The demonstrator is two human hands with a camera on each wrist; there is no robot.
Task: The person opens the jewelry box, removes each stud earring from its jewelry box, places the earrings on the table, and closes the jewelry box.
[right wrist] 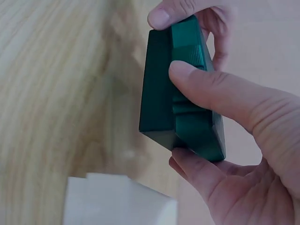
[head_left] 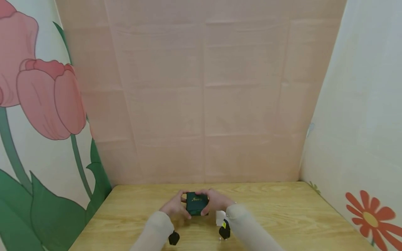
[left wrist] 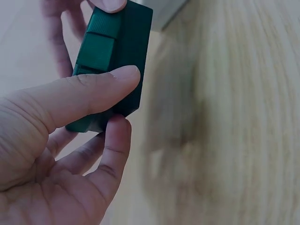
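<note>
A small dark green jewelry box (head_left: pixel 197 205) with gold lettering on its lid is held between both hands, close over the table. My left hand (head_left: pixel 176 205) grips its left end; in the left wrist view the thumb (left wrist: pixel 105 86) lies along the front side and fingers support it from below. The right hand (head_left: pixel 218 200) grips the other end, its thumb (right wrist: pixel 201 84) pressing on the ribbed green ribbon band (right wrist: pixel 187 54) across the front. The lid looks closed in all views. Part of the underside is hidden by fingers.
A small white box (head_left: pixel 220 218) stands on the wooden table (head_left: pixel 132 209) beside the right wrist. Black wrist devices (head_left: pixel 174 238) hang below both sleeves. Behind the table rises a pinkish-beige sheet (head_left: pixel 201 104), with flower-painted panels on either side.
</note>
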